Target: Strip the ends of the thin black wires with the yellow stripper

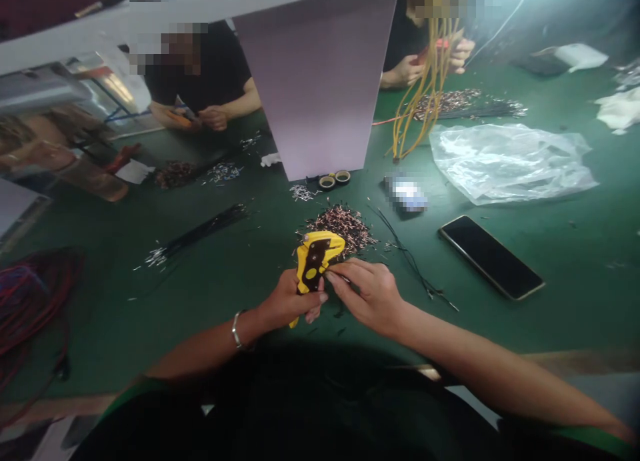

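My left hand [295,301] is wrapped around the handles of a yellow and black wire stripper [314,264], held upright with its head pointing up. My right hand [367,291] is closed in a pinch against the tool's right side, on what looks like a thin black wire [327,269], mostly hidden by the fingers. Just beyond the tool lies a heap of short wire offcuts [345,224], dark with copper-coloured bits. A few loose black wires [407,251] stretch across the table to the right of the heap.
On the green table [200,314] lie a phone [493,257], a clear plastic bag [510,164], tape rolls [327,182], a black wire bundle [200,237] and coiled red cable [37,301]. A pale panel [320,81] stands ahead. Two co-workers' hands [215,117] hold tools across the table.
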{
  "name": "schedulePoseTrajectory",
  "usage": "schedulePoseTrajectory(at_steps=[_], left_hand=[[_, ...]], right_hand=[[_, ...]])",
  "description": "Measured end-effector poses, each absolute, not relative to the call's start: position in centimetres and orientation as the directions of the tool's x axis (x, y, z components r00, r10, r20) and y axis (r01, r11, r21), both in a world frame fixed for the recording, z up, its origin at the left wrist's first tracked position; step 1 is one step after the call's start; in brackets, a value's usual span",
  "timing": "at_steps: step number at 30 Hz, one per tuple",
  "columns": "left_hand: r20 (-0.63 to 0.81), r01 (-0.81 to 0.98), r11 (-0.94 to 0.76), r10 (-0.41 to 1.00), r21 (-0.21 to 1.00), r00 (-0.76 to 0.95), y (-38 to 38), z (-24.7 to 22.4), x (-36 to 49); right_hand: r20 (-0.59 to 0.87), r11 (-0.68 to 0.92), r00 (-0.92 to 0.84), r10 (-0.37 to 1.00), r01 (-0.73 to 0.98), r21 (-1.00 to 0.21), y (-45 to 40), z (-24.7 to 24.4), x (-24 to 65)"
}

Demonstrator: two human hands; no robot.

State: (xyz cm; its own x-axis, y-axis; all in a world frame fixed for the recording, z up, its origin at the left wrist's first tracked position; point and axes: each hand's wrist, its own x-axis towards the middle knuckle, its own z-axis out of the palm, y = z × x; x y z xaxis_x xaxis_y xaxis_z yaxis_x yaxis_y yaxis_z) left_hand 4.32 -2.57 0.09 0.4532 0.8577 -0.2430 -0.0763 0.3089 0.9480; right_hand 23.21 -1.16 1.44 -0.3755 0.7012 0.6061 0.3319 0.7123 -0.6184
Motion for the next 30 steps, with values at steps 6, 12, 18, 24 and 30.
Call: schedulePoseTrajectory(at_steps=[6, 12, 18, 24, 30], left_hand=[[-0.238, -0.124, 0.326, 0.857, 0.937, 0.457, -2.5, 0.2, 4.2], [-0.229, -0.195, 0.350, 0.856, 0.916, 0.463, -2.1, 0.8, 4.4], [-0.236, -0.305, 0.535, 0.720, 0.788, 0.653, -1.5, 1.1, 3.8], [-0.177, -0.379, 0.582, 0.681, 0.720, 0.710, -0.8, 0.8, 3.5], [-0.182, -0.404, 0.585, 0.697, 0.703, 0.693, -0.1, 0.9, 3.1]], right_hand=[[0.633, 0.719, -0.343, 0.695, 0.355, -0.597, -1.2, 1.4, 23.3], [0.592, 0.671, -0.316, 0.741, 0.336, -0.661, -1.1, 1.7, 23.4], [0.326, 0.353, -0.148, 0.934, 0.227, -0.908, -0.2, 2.4, 24.2], [0.073, 0.078, -0.078, 0.994, 0.067, -0.995, 0.9, 2.7, 24.9], [-0.045, -0.052, -0.123, 0.991, -0.053, -0.997, 1.6, 2.4, 25.2]])
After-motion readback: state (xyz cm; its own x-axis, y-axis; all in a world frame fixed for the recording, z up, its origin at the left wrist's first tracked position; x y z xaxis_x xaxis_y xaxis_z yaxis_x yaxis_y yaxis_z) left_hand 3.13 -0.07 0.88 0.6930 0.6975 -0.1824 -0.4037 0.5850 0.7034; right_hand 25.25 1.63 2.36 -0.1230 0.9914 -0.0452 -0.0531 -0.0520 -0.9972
